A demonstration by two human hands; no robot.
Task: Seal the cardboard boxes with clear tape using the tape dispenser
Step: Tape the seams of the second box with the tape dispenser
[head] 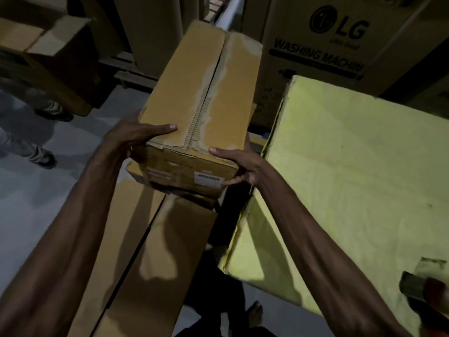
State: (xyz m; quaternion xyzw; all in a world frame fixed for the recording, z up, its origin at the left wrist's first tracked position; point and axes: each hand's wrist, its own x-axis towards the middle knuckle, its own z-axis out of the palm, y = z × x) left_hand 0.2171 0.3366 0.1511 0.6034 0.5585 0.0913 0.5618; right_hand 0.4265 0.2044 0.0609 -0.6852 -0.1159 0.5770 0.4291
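grips long brown carton [194,88] by its near end, both hands. left hand [132,138] curled round the near left corner, thumb flat on the top flap, fingers out of sight down the side. right hand [239,167] clamped on the near right corner, thumb on the top edge, fingers wrapped onto the end face beside the label.

carton above the far end of a flat long box [150,239]; cannot tell whether resting on it or held just clear. top seam [210,88] closed but bare: torn paper either side of the gap, no fresh clear tape visible.

what looks like the tape dispenser [424,289], red and dark, at the near right corner of the yellow box [352,166], well apart from both hands. lg washing machine carton [323,45] behind. another person's shoes [43,158] at left.

judged step: placing the carton, taping not yet begun.

risks from here:
- sliding or tipping off the narrow flat box if set down off-centre.
- flaps gaping once a hand lets go to reach the dispenser.
- weak bond over the ragged, fuzzy paper along the seam.
- dim light, so easy to wander off the seam line.
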